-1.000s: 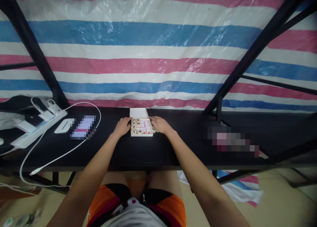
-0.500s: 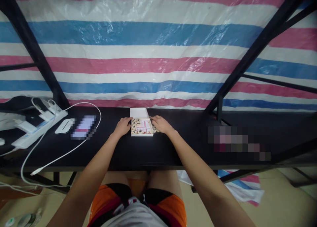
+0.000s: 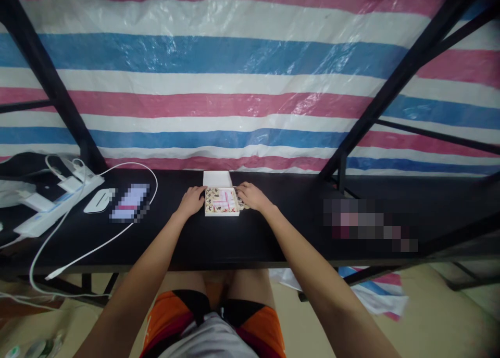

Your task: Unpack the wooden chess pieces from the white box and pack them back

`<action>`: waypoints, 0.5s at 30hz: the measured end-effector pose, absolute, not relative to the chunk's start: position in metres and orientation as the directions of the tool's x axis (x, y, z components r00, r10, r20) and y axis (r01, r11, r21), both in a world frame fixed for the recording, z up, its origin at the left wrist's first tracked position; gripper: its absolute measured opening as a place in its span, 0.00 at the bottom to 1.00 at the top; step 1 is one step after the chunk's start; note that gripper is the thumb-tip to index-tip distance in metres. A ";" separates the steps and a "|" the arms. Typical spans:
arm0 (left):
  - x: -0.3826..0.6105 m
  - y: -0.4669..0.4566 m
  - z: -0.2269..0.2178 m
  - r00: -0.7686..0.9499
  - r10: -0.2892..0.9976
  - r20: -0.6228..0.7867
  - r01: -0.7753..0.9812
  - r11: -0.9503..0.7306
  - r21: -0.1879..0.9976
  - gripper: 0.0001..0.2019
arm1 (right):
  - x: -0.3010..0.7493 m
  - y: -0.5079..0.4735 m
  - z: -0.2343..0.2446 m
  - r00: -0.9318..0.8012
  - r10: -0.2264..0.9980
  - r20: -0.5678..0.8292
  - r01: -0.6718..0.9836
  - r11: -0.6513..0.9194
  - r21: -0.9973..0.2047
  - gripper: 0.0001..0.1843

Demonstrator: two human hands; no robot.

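Observation:
A small shallow wooden box (image 3: 222,211) sits on the black table (image 3: 219,238) straight ahead, with several round wooden pieces marked in black and red inside it over a red-lined board. A flat white lid or card (image 3: 217,178) lies just behind it. My left hand (image 3: 191,200) rests curled against the box's left side. My right hand (image 3: 253,195) lies by its right side, fingers bent over several loose round pieces (image 3: 241,204) next to the box; I cannot see if it grips one.
At the left lie a white power strip (image 3: 50,204) with plugs, a white cable (image 3: 97,243), a white mouse-like device (image 3: 99,200) and a blurred phone (image 3: 129,202). A blurred item (image 3: 367,224) lies right. Black frame bars (image 3: 390,92) rise before a striped tarp.
Almost nothing moved; the view has shifted slightly and both hands stay at the sides of the box.

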State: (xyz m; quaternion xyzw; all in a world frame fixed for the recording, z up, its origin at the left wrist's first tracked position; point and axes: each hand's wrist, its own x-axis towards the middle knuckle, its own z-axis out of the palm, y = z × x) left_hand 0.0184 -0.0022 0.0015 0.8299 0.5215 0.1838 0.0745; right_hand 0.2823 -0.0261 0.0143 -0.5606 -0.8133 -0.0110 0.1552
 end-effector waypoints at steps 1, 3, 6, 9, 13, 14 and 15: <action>0.018 -0.002 0.001 0.388 0.893 0.227 0.838 -0.445 0.316 0.23 | 0.278 -0.030 0.017 -0.319 0.904 0.286 0.913 0.374 -0.162 0.20; 0.019 -0.002 0.001 0.393 0.892 0.223 0.836 -0.447 0.317 0.24 | 0.265 -0.037 0.021 -0.319 0.889 0.329 0.905 0.389 -0.172 0.19; 0.019 -0.003 0.002 0.400 0.889 0.224 0.836 -0.454 0.310 0.24 | 0.238 -0.044 0.023 -0.370 0.870 0.325 0.882 0.439 -0.172 0.17; 0.019 -0.003 0.002 0.396 0.889 0.230 0.836 -0.453 0.310 0.24 | 0.213 -0.044 0.023 -0.370 0.887 0.276 0.886 0.426 -0.181 0.17; 0.018 -0.002 0.000 0.400 0.885 0.237 0.834 -0.459 0.306 0.24 | 0.198 -0.040 0.028 -0.324 0.919 0.223 0.905 0.370 -0.209 0.16; 0.018 -0.002 0.000 0.400 0.885 0.238 0.834 -0.459 0.306 0.24 | 0.200 -0.040 0.030 -0.314 0.920 0.234 0.904 0.365 -0.222 0.15; 0.018 -0.002 0.000 0.399 0.886 0.237 0.834 -0.458 0.307 0.24 | 0.205 -0.040 0.032 -0.299 0.918 0.261 0.900 0.362 -0.242 0.15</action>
